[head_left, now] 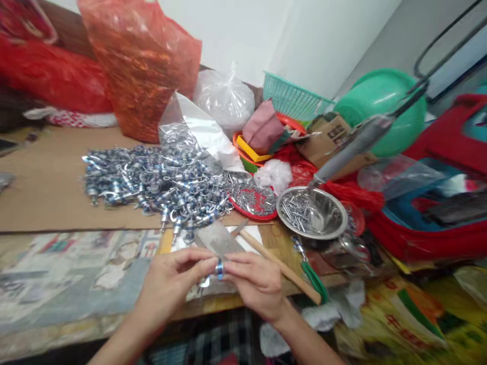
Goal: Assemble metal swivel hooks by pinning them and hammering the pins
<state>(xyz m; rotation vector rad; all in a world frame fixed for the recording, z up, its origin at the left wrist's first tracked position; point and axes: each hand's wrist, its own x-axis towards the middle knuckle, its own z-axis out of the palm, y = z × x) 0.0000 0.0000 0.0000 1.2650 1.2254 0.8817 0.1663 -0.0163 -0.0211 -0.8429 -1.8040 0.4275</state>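
At the table's front edge, my left hand (182,276) and my right hand (253,279) come together with fingers closed around one small blue-banded metal fitting (219,269). A shiny flat end of it shows below my left fingertips; the rest is covered by my fingers. Just beyond my hands rests a flat grey metal block (218,239). A hammer (281,263) with a wooden handle lies to the right of the block. Behind them spreads a large pile of similar blue and silver fittings (152,182), several with hook-like or ring ends.
A red dish (253,217) of small metal pins and a steel bowl (331,230) of pins stand beyond the hammer. Green-handled pliers (314,279) lie at right. A grey lever handle (353,144) slants over the bowl. An orange bag (140,66) stands behind the pile.
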